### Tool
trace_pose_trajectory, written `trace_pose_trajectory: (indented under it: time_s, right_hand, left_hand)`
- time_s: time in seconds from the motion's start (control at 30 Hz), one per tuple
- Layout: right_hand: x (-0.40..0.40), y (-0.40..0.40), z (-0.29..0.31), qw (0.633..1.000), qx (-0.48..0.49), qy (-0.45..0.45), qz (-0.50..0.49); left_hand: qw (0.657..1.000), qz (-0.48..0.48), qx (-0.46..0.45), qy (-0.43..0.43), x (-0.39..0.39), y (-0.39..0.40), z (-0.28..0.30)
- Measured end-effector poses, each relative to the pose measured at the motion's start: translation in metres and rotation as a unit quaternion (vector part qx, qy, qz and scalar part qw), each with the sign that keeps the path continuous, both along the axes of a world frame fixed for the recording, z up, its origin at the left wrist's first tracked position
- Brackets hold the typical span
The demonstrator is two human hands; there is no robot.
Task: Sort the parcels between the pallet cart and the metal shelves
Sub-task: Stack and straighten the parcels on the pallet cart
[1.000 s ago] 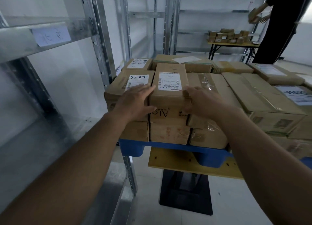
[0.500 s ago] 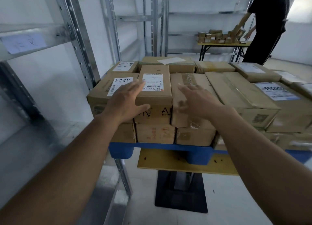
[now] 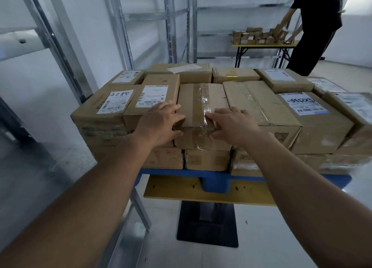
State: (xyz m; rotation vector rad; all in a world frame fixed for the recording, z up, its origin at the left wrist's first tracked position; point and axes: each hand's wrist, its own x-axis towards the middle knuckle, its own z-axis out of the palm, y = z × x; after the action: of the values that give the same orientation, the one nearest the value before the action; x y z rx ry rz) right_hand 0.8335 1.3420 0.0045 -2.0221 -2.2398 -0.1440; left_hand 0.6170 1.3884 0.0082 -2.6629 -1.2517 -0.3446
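Since the earlier frames both hands have shifted right, from the labelled carton to its taped neighbour. The left hand (image 3: 161, 124) now rests on the near left corner of the taped parcel (image 3: 202, 104), fingers curled over the top edge and thumb against the front face, so this grip is closed on the parcel. The right hand (image 3: 231, 124) sits on the near right corner of the same parcel, fingers bent over the top and thumb at the front edge; this grip also holds the parcel. The taped parcel lies in the front row of the top layer, sealed lengthwise with clear tape, and touches the labelled carton (image 3: 155, 94) on its left and a plain carton (image 3: 251, 100) on its right. Further left stands a carton with a handwritten label (image 3: 114, 102); to the right stands one with a blue-edged label (image 3: 302, 104). The whole stack sits on a blue pallet (image 3: 215, 182), which rests on a wooden board (image 3: 181, 191) over a dark base (image 3: 207, 223) on the floor. The metal shelves (image 3: 60, 46) stand just beside the stack on the left and continue behind it. In the background a person in dark clothing (image 3: 316, 26) leans over a worktop (image 3: 263, 44) carrying small parcels (image 3: 255, 36).
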Motion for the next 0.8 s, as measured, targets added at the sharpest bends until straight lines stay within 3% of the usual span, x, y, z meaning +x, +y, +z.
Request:
trace_pose_trajectory:
  time_s: [0.4,0.8]
  right_hand:
    - [0.017,-0.008,0.009,0.999,0.018,0.031,0.016]
    - [0.101,-0.042,0.011,0.997,-0.015,0.015,-0.068]
  left_hand:
    - [1.0,0.002,-0.008,0.015,0.029,-0.013,0.01]
    - [0.997,-0.065,-0.029,-0.009,0.117,-0.031,-0.004]
